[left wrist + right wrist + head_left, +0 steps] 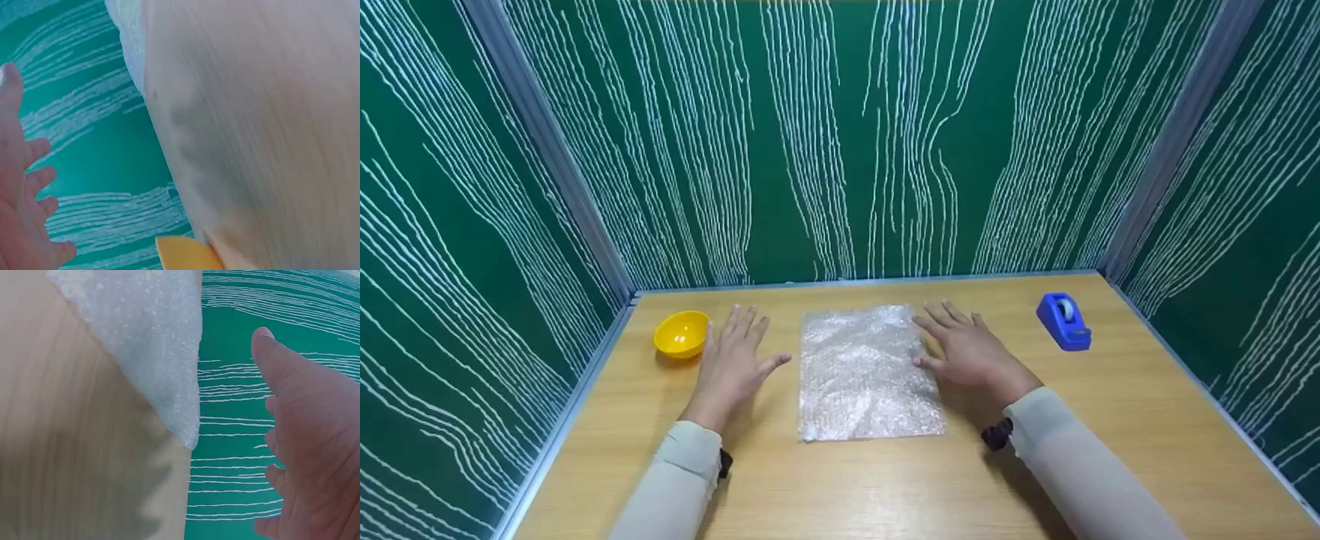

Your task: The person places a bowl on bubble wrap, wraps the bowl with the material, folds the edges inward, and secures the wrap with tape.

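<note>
A sheet of clear bubble wrap lies flat on the wooden table, between the two hands. My left hand, fingers spread, hovers left of the sheet and beside a yellow bowl. In the left wrist view that hand is raised over the table with nothing in it, and part of the bowl shows at the bottom. My right hand is spread out too, its fingertips overlapping the sheet's right edge in the head view. The right wrist view has this hand above the table, apart from the bubble wrap.
A blue tape dispenser stands at the table's back right. Green panels with white wavy lines enclose the back and both sides, joined by grey corner posts. The wooden table extends toward the front.
</note>
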Available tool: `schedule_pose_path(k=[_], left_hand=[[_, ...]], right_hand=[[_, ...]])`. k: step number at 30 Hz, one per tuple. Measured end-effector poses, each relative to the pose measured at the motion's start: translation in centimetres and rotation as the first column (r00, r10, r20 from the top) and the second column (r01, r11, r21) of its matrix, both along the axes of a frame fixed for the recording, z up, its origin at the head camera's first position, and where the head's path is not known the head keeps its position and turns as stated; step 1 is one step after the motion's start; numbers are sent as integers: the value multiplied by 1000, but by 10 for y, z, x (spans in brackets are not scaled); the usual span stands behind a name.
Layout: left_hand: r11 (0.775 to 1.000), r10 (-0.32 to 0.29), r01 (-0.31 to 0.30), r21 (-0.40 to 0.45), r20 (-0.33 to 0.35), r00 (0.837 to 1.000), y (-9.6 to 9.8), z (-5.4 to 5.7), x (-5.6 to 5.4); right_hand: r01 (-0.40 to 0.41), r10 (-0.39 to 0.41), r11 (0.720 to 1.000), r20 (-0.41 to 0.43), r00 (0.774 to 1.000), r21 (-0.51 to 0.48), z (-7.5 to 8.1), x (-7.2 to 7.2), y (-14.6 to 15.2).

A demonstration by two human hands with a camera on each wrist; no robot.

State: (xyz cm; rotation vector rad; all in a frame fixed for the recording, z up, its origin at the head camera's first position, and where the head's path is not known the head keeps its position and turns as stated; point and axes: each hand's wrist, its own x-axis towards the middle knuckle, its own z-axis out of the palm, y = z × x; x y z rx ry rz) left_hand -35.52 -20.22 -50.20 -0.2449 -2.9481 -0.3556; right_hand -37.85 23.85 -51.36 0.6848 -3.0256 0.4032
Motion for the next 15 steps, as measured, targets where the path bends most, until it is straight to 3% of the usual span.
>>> schedule_pose_path(k=[8,15], left_hand=[[990,117,-117,73,3,993,-45,-4,-22],[959,243,-233,161,-46,969,-85,-8,-37]], right_hand=[[-13,13,1000,63,998,-8,-16,-2,-3],[-30,31,1000,151,988,-4,-31,-8,-2]])
